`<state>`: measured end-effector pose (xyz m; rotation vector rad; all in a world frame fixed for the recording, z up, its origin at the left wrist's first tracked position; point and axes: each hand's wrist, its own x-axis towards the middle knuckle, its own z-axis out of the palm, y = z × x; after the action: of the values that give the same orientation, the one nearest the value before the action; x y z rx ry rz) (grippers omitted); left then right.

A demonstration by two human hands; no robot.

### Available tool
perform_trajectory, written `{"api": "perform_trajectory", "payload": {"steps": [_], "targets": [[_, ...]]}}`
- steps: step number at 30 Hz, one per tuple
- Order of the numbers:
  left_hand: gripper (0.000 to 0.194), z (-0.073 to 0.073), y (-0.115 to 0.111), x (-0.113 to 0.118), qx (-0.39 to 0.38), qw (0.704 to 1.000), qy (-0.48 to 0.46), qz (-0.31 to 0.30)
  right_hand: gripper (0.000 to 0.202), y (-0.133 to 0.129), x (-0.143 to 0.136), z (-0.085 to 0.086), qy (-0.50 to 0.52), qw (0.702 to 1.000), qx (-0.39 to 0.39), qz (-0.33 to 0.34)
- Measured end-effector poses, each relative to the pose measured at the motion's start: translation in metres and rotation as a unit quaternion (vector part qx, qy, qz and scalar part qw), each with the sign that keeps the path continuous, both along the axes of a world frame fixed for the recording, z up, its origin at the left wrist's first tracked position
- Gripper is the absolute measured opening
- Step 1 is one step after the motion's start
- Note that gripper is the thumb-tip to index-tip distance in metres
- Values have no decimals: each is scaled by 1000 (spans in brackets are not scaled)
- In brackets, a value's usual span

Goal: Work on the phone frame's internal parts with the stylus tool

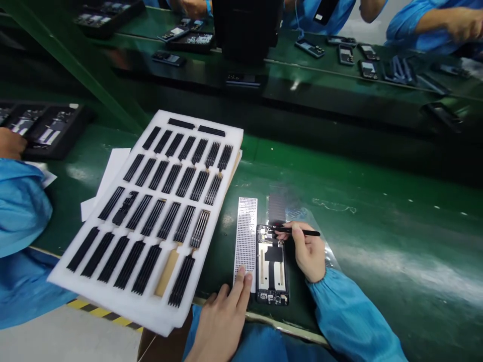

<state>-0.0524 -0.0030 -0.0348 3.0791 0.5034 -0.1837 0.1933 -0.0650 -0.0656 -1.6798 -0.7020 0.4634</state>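
My right hand (pixel 307 251) pinches tweezers (pixel 298 232), tips at the open phone (pixel 272 265) lying on the green bench (pixel 377 226). My left hand (pixel 226 311) rests open, fingers flat on the perforated strip (pixel 246 236). The phone looks light, stiff, its insides fragile; I'd hold it by the edges.

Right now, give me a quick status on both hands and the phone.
Left hand flat, fingertips on the perforated white strip. Right hand holds black tweezers, tips at top of the open phone chassis. Foam tray of black strips lies apart, to the left.
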Motion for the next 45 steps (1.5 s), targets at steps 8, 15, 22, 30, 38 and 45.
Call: {"api": "perform_trajectory", "payload": {"steps": [8,15,22,30,38,45], "targets": [[75,3,1,-1,-1,1000,28,-1,34,3,-3,-1,-36,999,-13,22],[75,1,1,-2,2,1000,23,-5,31,3,-6,-5,-69,997,-21,36],[73,-2,0,-5,-5,1000,30,-6,24,1,-7,-9,-101,994,-17,46],[59,-6,5,-8,-109,989,-87,43,22,4,-1,-1,-167,977,40,128],[46,10,10,-6,-284,931,-160,166,23,-16,3,1,-192,978,66,-56],[41,11,7,17,-137,965,-200,-98,28,-81,-8,47,90,992,69,-48]]}}
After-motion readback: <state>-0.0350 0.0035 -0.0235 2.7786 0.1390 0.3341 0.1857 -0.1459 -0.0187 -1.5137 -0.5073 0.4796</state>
